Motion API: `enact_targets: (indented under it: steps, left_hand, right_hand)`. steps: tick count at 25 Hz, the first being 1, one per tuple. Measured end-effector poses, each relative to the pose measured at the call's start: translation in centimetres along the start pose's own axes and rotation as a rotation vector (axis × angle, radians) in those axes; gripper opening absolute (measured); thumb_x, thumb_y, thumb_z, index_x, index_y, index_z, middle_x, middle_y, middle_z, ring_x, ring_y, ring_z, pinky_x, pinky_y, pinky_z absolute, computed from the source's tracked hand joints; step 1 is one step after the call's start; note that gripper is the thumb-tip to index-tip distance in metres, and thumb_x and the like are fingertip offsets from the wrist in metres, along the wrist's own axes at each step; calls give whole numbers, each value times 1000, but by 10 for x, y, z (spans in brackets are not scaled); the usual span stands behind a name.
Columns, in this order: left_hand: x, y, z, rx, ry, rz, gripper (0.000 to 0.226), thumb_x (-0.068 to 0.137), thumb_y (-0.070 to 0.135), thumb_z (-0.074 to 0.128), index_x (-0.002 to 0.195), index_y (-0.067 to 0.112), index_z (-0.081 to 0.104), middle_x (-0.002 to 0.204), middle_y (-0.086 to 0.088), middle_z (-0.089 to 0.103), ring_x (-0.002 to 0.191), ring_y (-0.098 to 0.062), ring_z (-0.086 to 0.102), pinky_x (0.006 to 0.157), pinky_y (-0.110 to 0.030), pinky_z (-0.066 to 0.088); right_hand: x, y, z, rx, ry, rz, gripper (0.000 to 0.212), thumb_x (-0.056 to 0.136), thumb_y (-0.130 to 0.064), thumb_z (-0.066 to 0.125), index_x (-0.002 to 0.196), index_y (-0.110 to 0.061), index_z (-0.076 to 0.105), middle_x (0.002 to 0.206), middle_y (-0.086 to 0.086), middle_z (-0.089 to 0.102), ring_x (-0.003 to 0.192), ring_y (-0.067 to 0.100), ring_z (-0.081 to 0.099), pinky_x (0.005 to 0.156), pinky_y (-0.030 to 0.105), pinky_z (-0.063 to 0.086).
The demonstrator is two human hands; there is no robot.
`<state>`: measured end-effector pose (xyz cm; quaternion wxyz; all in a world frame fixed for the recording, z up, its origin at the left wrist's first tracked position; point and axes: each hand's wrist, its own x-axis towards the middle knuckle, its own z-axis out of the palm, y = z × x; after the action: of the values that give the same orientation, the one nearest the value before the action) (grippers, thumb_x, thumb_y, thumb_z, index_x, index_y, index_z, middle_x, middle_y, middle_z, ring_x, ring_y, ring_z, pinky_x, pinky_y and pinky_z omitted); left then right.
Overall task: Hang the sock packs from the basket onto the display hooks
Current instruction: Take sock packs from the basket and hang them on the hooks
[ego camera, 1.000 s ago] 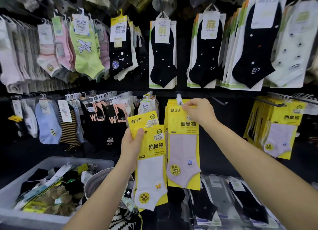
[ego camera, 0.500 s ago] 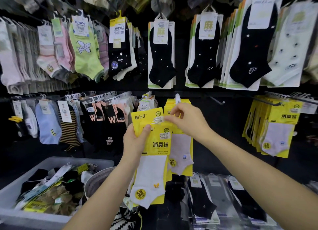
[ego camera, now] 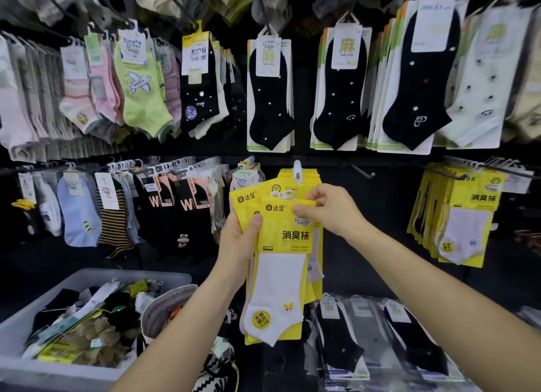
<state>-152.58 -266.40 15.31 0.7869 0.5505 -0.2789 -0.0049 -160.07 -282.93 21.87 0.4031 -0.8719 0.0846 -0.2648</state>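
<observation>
- At lower left, the grey plastic basket [ego camera: 96, 276] holds a jumble of packs not yet hung. It sits well apart from the hook we are working at.
- Our left hand [ego camera: 243, 239] is curled round the left edge of a small fan of yellow card sock packs [ego camera: 248, 198], thumb across the front. It holds them upright, long axis vertical.
- The front pack [ego camera: 281, 277], yellow card with a white ankle sock, lies just below the white-tipped display hook [ego camera: 297, 169]. Its white plastic hanger loop [ego camera: 285, 193] points up, slightly left of the tip.
- That hook already carries a stack of matching hung packs [ego camera: 310, 177], so we judge the loop must come up and over the tip from our side, where there is open room.
- Our right hand [ego camera: 332, 211] pinches the front pack's top right corner, thumb in front. It is the nearer hand to the hook.
- Further right a bare black hook [ego camera: 363, 173] juts out, and a second yellow bunch [ego camera: 465, 216] hangs well apart.
</observation>
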Motion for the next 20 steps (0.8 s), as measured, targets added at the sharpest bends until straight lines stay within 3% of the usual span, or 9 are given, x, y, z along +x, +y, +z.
enact_targets:
  steps: [4, 7, 10, 12, 16, 18, 20]
  left_hand:
    - [1, -3, 12, 80, 57, 60, 25, 93, 11, 53, 118, 18, 54, 97, 4, 72, 86, -13, 70, 62, -25, 55]
    - [2, 2, 18, 112, 39, 75, 32, 94, 11, 52, 91, 39, 66, 88, 14, 73, 83, -9, 70, 65, -27, 57]
    - [6, 2, 19, 120, 54, 23, 23, 95, 12, 51, 97, 32, 63, 105, 1, 70, 95, -18, 67, 79, -40, 57]
    - [9, 3, 13, 94, 96, 3, 20, 95, 11, 50, 112, 20, 57, 109, -4, 68, 93, -18, 68, 75, -37, 58]
    - [11, 6, -14, 149, 228, -24, 12, 95, 14, 52, 93, 25, 56, 106, -9, 67, 91, -26, 67, 77, -46, 56]
    - [10, 7, -30, 184, 274, -24, 10, 94, 17, 54, 90, 26, 55, 101, -5, 67, 92, -26, 67, 77, -45, 56]
    - [9, 10, -41, 196, 308, -11, 8, 93, 20, 56, 89, 27, 56, 95, 1, 67, 89, -21, 67, 71, -38, 56]
  right_hand:
    - [2, -6, -4, 7, 65, -170, 8, 81, -26, 71, 78, -27, 63, 76, -13, 62, 70, 0, 55, 63, 16, 42]
    - [11, -10, -11, -65, 30, -189, 14, 88, -22, 61, 77, -20, 69, 71, -14, 60, 68, 2, 53, 63, 18, 41]
    - [23, -11, -15, -165, 86, -155, 18, 89, -22, 59, 76, -16, 69, 67, -10, 58, 62, 3, 49, 56, 19, 37]
    - [34, -13, -16, -166, 179, -114, 19, 89, -22, 58, 78, -12, 70, 64, -11, 56, 59, 3, 48, 52, 20, 36]
    - [53, -17, -15, -203, 194, -66, 22, 89, -21, 55, 85, -4, 69, 83, 9, 68, 72, 23, 61, 68, 40, 53]
    - [58, -15, -9, -278, 171, -68, 23, 88, -19, 54, 87, -1, 68, 79, 13, 66, 64, 24, 56, 61, 36, 49]
    - [60, -12, -5, -319, 145, -56, 23, 88, -19, 53, 87, 0, 67, 72, 6, 61, 60, 18, 49, 57, 33, 42]
